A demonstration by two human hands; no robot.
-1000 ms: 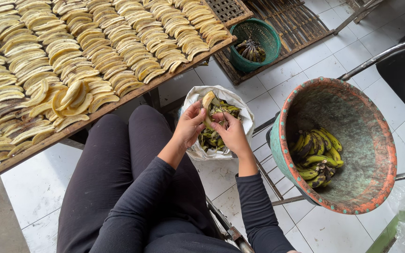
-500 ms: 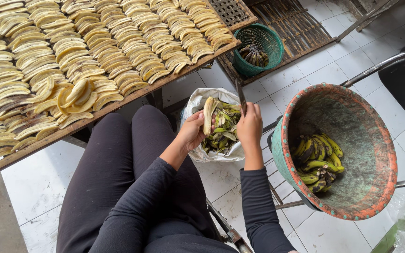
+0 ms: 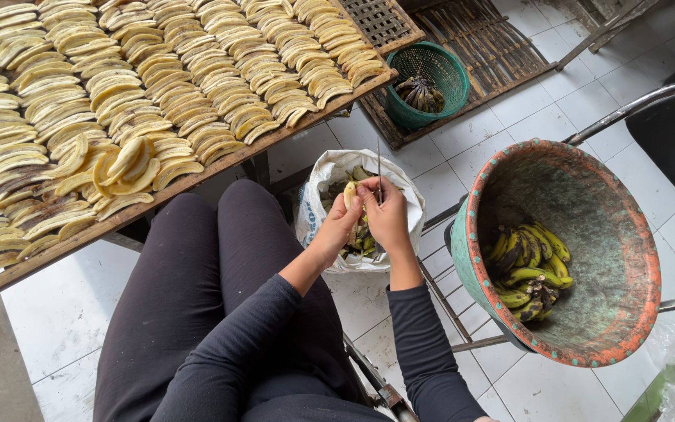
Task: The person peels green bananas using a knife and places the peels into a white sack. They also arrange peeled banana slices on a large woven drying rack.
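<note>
L hand (image 3: 343, 225) grips a peeled banana (image 3: 350, 197), fingers curled around it. R hand (image 3: 388, 215) pinches a thin knife (image 3: 379, 168), blade pointing away from the person. Both hands touch, held directly above a white sack (image 3: 318, 184) of peels. Right of R hand: basin (image 3: 626, 234) w/ unpeeled bananas (image 3: 529, 266). Left of L hand: tray (image 3: 197, 176) of banana slices (image 3: 119, 94).

1 head-worn view looks steeply down from above the seated person's lap (image 3: 197, 312), close to both hands over a sack (image 3: 318, 187). It takes in a tray (image 3: 197, 176) at upper left and a basin (image 3: 478, 234) at right.
</note>
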